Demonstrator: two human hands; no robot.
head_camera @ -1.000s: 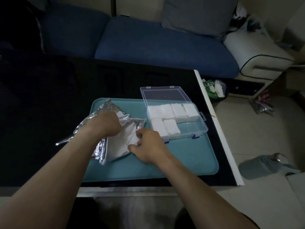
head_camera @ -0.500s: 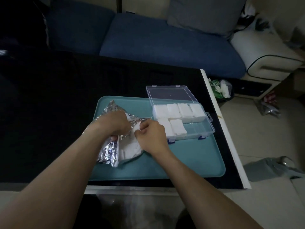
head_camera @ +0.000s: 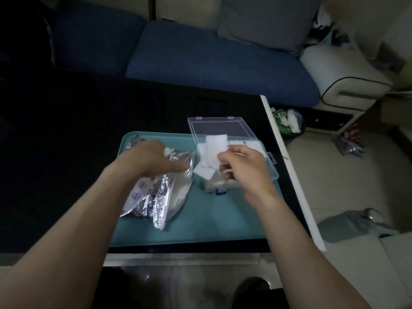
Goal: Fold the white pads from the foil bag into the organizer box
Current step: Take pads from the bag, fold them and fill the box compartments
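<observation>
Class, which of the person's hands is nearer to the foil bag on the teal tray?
Left. The left hand rests on the foil bag's top; the right hand holds a white pad over the organizer box, beside the bag.

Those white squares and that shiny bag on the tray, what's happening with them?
A person is packing white pads into a clear organizer box on a teal tray. The right hand pinches one pad, held unfolded in the air over the box. The left hand rests on the foil bag beside it, with a finger reaching toward the pad. Several folded pads already sit in the box, whose lid lies open behind it.
</observation>
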